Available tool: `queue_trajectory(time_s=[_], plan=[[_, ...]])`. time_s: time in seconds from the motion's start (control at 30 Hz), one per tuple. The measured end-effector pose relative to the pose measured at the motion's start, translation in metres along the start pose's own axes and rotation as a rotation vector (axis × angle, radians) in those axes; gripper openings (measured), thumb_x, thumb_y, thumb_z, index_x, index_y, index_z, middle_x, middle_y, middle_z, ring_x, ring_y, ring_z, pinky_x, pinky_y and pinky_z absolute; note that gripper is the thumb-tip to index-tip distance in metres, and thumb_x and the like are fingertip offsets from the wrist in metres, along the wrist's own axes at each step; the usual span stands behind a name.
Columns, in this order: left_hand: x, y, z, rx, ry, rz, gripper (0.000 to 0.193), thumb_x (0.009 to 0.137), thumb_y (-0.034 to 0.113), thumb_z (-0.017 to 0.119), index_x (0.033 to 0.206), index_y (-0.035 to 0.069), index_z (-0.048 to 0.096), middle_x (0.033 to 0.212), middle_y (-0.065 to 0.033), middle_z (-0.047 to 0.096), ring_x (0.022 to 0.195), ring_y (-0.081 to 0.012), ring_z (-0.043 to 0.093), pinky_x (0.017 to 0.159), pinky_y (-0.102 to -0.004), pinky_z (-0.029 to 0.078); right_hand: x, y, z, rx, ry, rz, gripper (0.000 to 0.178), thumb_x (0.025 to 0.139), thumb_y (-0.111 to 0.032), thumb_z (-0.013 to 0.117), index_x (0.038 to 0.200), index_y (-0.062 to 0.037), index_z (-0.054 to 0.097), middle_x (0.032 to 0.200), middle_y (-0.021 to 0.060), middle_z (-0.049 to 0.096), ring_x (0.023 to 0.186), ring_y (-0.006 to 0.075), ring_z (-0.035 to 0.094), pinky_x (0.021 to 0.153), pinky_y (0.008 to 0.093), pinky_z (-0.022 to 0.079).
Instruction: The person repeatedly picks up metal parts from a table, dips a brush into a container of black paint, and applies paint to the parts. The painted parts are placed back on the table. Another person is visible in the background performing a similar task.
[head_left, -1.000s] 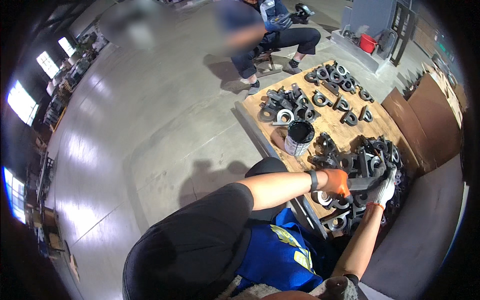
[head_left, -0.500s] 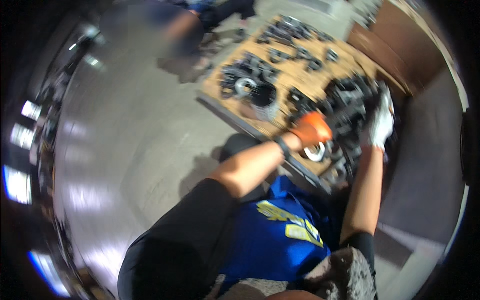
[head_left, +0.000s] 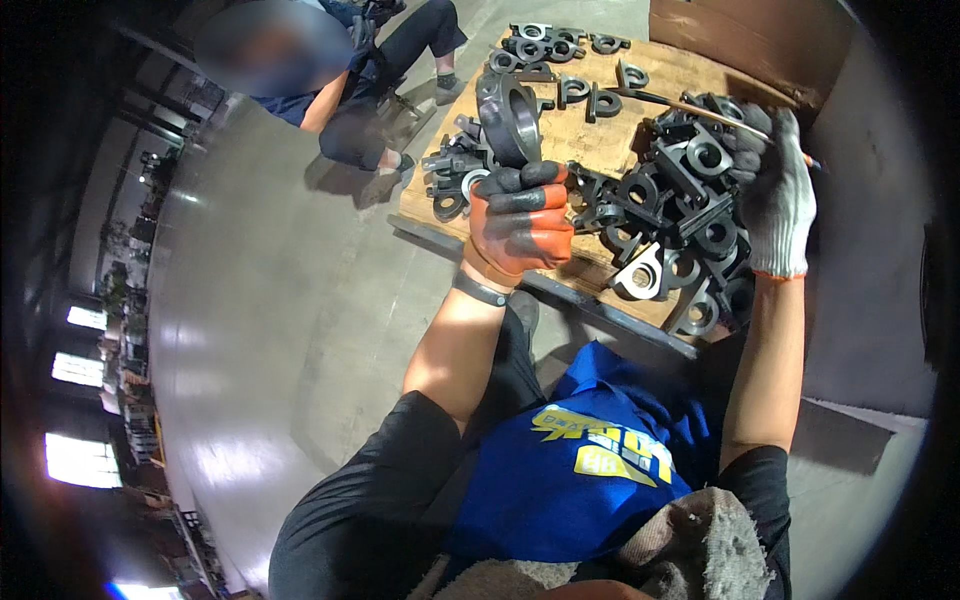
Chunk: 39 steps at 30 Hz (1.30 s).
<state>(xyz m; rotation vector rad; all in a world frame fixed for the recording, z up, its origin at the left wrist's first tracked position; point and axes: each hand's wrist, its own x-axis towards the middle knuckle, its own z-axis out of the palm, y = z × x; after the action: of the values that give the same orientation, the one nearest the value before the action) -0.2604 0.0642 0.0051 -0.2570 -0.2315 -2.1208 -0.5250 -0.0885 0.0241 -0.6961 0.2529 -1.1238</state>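
Note:
My left hand [head_left: 520, 220], in an orange glove with dark fingertips, grips a dark metal ring bracket [head_left: 510, 120] and holds it upright above the wooden table. The bracket's round opening faces sideways; its lower end is hidden in my fingers. In my right hand [head_left: 778, 195], gloved in white with grey fingers, is a long thin paintbrush [head_left: 695, 110]. Its dark tip points left, over the table, apart from the bracket. Below and left of my right hand lies a heap of dark ring brackets [head_left: 690, 200], some with bare metal faces.
More brackets stand in a group at the table's far end [head_left: 545, 45], and others lie at its left edge [head_left: 455, 165]. A brown cardboard panel [head_left: 750, 45] rises behind. At the far left a co-worker [head_left: 340, 100] sits low near the grey floor [head_left: 270, 280].
My left hand has risen from beside the heap and moved left, with the ring bracket now plainly in it. My right hand has shifted slightly right, and the brush now shows clearly.

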Motion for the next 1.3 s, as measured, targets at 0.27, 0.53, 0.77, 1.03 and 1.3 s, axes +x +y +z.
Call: queue_trajectory(time_s=[0.27, 0.53, 0.77, 1.03, 1.3], plan=[[-0.002, -0.008, -0.003, -0.028, 0.018, -0.044, 0.01, 0.084, 0.017, 0.06, 0.082, 0.012, 0.052, 0.057, 0.0057, 0.052, 0.044, -0.005, 0.047, 0.043, -0.0207, 0.035, -0.031, 0.025, 0.077, -0.037, -0.126, -0.12, 0.026, 0.099, -0.022, 0.055, 0.116, -0.0042, 0.062, 0.1, 0.0101, 0.07, 0.071, 0.0141, 0.065, 0.064, 0.0261, 0.054], [0.003, -0.011, -0.006, -0.068, 0.099, -0.018, 0.011, 0.089, 0.012, 0.056, 0.08, 0.012, 0.049, 0.054, 0.0059, 0.053, 0.043, -0.0033, 0.047, 0.042, -0.019, 0.034, -0.009, 0.052, 0.029, -0.417, -0.12, -0.22, 0.032, 0.099, -0.021, 0.054, 0.127, -0.0062, 0.059, 0.103, 0.0026, 0.066, 0.087, 0.0099, 0.062, 0.074, 0.0226, 0.05], [0.012, -0.015, -0.008, -0.075, 0.11, -0.027, 0.009, 0.089, 0.012, 0.056, 0.082, 0.011, 0.051, 0.057, 0.0037, 0.055, 0.043, -0.005, 0.048, 0.042, -0.0191, 0.035, -0.013, 0.042, 0.028, -0.449, -0.171, -0.157, 0.032, 0.1, -0.022, 0.053, 0.127, -0.006, 0.059, 0.102, 0.0028, 0.066, 0.086, 0.0096, 0.062, 0.074, 0.0223, 0.05], [0.017, -0.015, -0.013, -0.088, 0.09, -0.07, 0.014, 0.09, 0.013, 0.058, 0.077, 0.011, 0.051, 0.056, 0.0027, 0.055, 0.043, -0.006, 0.05, 0.044, -0.0204, 0.036, -0.018, 0.035, 0.022, -0.458, -0.17, -0.149, 0.032, 0.1, -0.022, 0.052, 0.127, -0.0057, 0.058, 0.101, 0.003, 0.066, 0.085, 0.0093, 0.062, 0.073, 0.022, 0.049], [0.017, -0.017, -0.014, -0.07, 0.055, -0.097, 0.014, 0.091, 0.015, 0.059, 0.08, 0.011, 0.051, 0.057, 0.0036, 0.056, 0.046, -0.0052, 0.052, 0.044, -0.0196, 0.037, -0.019, 0.031, 0.021, -0.479, -0.197, -0.121, 0.032, 0.101, -0.023, 0.051, 0.127, -0.0055, 0.058, 0.1, 0.0031, 0.066, 0.084, 0.009, 0.061, 0.072, 0.0217, 0.049]])
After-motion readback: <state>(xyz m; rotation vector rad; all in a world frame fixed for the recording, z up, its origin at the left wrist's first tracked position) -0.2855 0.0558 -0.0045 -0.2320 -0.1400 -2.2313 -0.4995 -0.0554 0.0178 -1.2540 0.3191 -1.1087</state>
